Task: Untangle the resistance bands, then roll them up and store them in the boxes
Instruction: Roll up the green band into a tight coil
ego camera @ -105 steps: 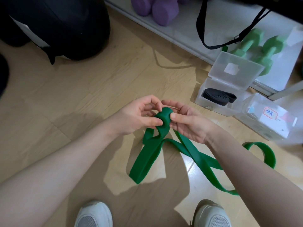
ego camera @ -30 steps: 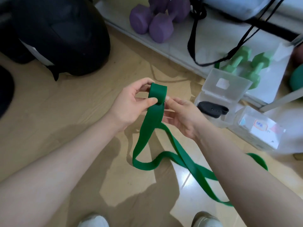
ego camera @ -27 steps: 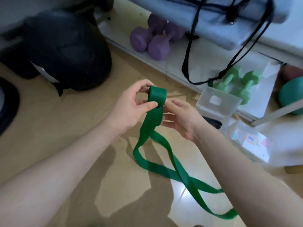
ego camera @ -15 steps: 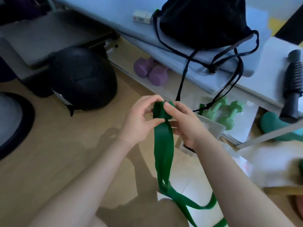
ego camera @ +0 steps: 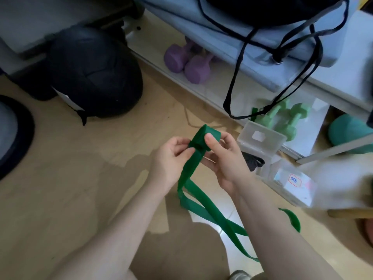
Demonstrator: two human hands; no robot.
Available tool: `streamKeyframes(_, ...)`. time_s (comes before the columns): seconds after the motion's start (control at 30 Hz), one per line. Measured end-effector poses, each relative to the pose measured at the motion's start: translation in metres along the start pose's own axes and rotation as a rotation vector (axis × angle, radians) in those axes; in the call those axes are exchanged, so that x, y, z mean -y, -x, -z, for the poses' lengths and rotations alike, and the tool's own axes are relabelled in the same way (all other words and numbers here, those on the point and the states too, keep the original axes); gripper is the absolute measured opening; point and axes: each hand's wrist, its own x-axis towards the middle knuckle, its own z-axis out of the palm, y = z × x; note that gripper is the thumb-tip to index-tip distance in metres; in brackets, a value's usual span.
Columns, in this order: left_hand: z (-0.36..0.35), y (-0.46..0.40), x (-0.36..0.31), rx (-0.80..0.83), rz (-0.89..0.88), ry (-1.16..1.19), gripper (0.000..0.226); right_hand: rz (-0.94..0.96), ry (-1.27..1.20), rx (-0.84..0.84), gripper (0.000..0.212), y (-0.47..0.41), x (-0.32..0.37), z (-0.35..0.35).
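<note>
Both hands hold a green band (ego camera: pixel 198 138) up in the air over the wooden floor (ego camera: pixel 80 168). The top of the green band is rolled into a small fat roll. The left hand (ego camera: pixel 171 158) pinches the roll from its left side, with its fingers and thumb curled on the band. The right hand (ego camera: pixel 224 158) grips the roll from the right side, with its thumb pressed on the front of the roll and its fingers curled behind it. The rest of the green band hangs down from the roll as long flat strips, goes between the two arms, and lies on the floor below the roll. One more bit of green shows on the floor on the far side of the right arm. Just to the right of the roll sits an open clear box (ego camera: pixel 262 142) with its lid up. A black band (ego camera: pixel 253 161) lies rolled inside that box. Next to it, a little lower and more to the right of the roll, is a closed clear box (ego camera: pixel 292 184) with a label on top. Above and right of the roll are green dumbbells (ego camera: pixel 286 120) on a low shelf. Above the roll are purple dumbbells (ego camera: pixel 187 61). Far to the upper left of the roll is a big black ball (ego camera: pixel 90 75).
</note>
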Motion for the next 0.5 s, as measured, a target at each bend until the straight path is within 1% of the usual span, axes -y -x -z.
streamKeyframes(0.03,-0.002,0.001,0.003,0.0,-0.036,-0.071,0.016,-0.011,-0.033,-0.019,0.027,0.001,-0.003,-0.002)
streamKeyframes(0.1,-0.007,0.006,0.007,-0.02,-0.149,-0.249,0.026,-0.056,-0.13,-0.046,0.036,0.003,-0.009,-0.005)
streamKeyframes(0.17,-0.014,0.012,0.009,-0.096,-0.248,-0.419,0.036,-0.11,-0.216,-0.083,0.04,0.004,-0.012,-0.006)
streamKeyframes(0.2,-0.016,0.014,0.009,-0.132,-0.285,-0.479,0.037,-0.127,-0.233,-0.1,0.038,0.005,-0.012,-0.005)
streamKeyframes(0.33,-0.015,0.013,0.014,-0.182,-0.412,-0.614,0.026,-0.144,-0.208,-0.132,0.021,0.006,-0.014,-0.005)
streamKeyframes(0.43,-0.008,0.012,0.016,-0.175,-0.552,-0.681,0.019,-0.117,-0.177,-0.113,0.02,0.008,-0.016,-0.007)
streamKeyframes(0.5,-0.005,0.016,0.017,-0.155,-0.558,-0.697,0.021,-0.111,-0.187,-0.093,0.021,0.01,-0.017,-0.007)
